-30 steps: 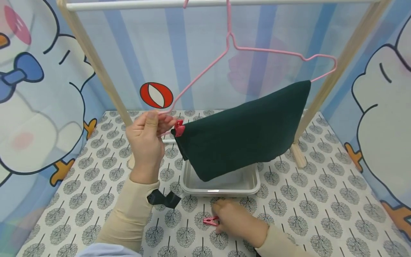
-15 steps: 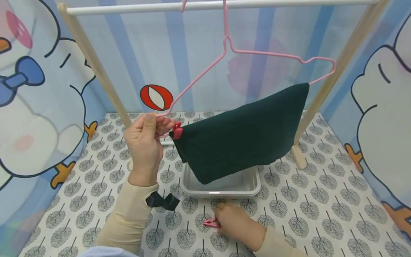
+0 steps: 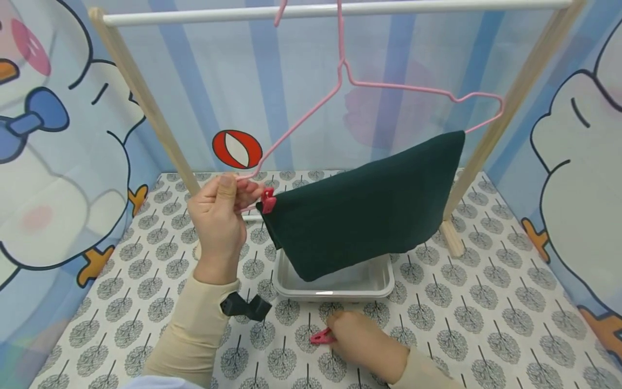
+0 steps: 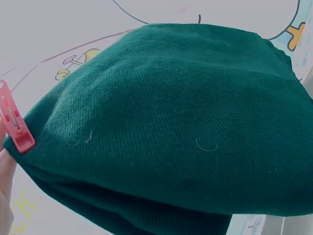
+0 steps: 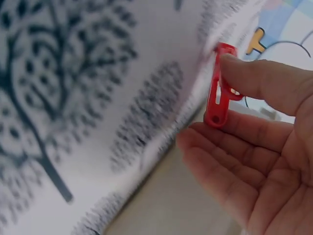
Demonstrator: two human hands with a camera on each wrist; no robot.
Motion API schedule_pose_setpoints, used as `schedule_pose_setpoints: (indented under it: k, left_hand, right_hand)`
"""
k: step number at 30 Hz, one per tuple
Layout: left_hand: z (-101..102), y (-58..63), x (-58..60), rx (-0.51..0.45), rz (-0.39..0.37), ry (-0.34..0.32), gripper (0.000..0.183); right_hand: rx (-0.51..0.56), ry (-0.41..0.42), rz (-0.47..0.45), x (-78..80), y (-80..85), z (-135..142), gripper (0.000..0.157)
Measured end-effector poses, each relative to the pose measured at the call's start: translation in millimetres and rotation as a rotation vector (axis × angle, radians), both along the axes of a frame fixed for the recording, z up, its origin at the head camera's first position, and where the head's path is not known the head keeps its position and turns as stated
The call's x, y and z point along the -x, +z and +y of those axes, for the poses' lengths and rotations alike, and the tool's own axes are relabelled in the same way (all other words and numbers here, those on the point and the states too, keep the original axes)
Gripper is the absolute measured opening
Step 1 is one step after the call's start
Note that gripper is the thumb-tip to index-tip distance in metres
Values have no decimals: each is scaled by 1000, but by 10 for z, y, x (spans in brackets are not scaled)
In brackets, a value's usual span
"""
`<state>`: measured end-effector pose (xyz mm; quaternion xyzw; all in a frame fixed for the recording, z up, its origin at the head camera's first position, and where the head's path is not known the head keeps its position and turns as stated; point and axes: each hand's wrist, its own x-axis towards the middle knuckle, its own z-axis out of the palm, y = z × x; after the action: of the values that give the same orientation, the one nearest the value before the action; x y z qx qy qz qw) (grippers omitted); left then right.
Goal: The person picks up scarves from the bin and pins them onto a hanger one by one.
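My left hand [image 3: 220, 219] pinches the left corner of a pink wire hanger [image 3: 302, 120], which hangs tilted, its left end lower. Folded over the hanger's bottom bar is a dark green cloth [image 3: 364, 210]. A red clothespin [image 3: 268, 201] clips the cloth's left upper corner, close to my left fingertips; the left wrist view shows this clothespin [image 4: 17, 120] at the left edge. Low over the table, my right hand [image 3: 359, 341] holds another red clothespin [image 3: 320, 337]. In the right wrist view this clothespin [image 5: 217, 105] sits between my thumb and fingers.
A white rail [image 3: 194, 16] on wooden posts [image 3: 146, 100] spans the top. A light grey tray [image 3: 332, 293] stands under the cloth on a tree-patterned tablecloth [image 3: 452, 324]. A second pink hook end [image 3: 280, 12] shows at the rail. Cartoon-printed walls surround the table.
The right hand's clothespin has turned slightly and shifted a little to the right. The left hand keeps its grip on the hanger; the whole scene sits slightly lower in view.
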<state>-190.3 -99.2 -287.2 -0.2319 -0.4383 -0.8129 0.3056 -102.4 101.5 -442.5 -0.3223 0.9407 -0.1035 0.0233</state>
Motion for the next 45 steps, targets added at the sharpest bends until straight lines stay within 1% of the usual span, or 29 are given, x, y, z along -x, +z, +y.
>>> schedule_pose_setpoints:
  k: [3,6,8,10,12,14,16,18,21,22,23,25,27,28,29,30,32,33,34,35,37,41,45]
  left_hand:
    - [-6,-18,5,-6,0,-1,22]
    - [-18,-33,0,5,-3,11,20]
    - [-30,-43,-5,22,-4,25,19]
    - [-44,-56,-9,34,-5,33,18]
    - [-60,-72,-8,47,0,38,18]
    - [-78,-90,-4,58,6,38,18]
    - [-100,-110,2,77,11,38,18]
    - [-124,-127,8,91,16,30,18]
    - [-156,-147,17,111,16,21,18]
    - [-165,-150,18,110,14,12,18]
    - [-173,-153,18,118,7,12,18]
    - [-187,-160,18,136,-7,20,18]
    - [-198,-175,18,144,-15,25,16]
    - [-202,-179,20,150,-20,31,16]
    - [-206,-183,21,156,-23,39,16]
    - [-210,-189,23,162,-24,45,16]
    - [-215,-201,30,168,-25,51,17]
    - [-217,-204,31,174,-30,57,17]
    - [-221,-207,35,170,-28,48,18]
    - [-224,-207,36,175,-28,47,18]
    - [-224,-213,37,186,-27,42,18]
    - [-215,-213,25,211,-10,25,17]
    - [-215,-204,10,186,55,-49,16]
  right_hand:
    - [97,19,-4,9,60,46,16]
    - [186,44,2,24,146,108,17]
    - [229,68,23,34,233,167,17]
    - [268,100,53,45,349,258,21]
    - [287,132,107,73,494,383,24]
    - [292,145,154,114,664,547,29]
    - [293,123,195,157,849,737,34]
    - [271,70,225,195,1061,938,37]
    - [237,-7,344,260,1352,1218,35]
    - [231,-18,408,291,1440,1300,36]
    - [222,-36,455,317,1530,1377,40]
    - [212,-50,584,384,1683,1500,54]
    - [202,-59,671,446,1816,1589,64]
    - [200,-53,713,479,1872,1615,64]
    - [191,-64,731,501,1922,1631,53]
    - [187,-59,760,528,1959,1636,40]
    - [176,-59,775,575,2011,1631,18]
    - [173,-55,780,600,2028,1620,12]
    - [169,-53,782,626,2040,1607,15]
    - [164,-50,782,650,2048,1593,23]
    - [152,-27,793,702,2053,1572,20]
    - [115,32,799,773,2049,1549,20]
    - [73,43,745,803,2031,1539,25]
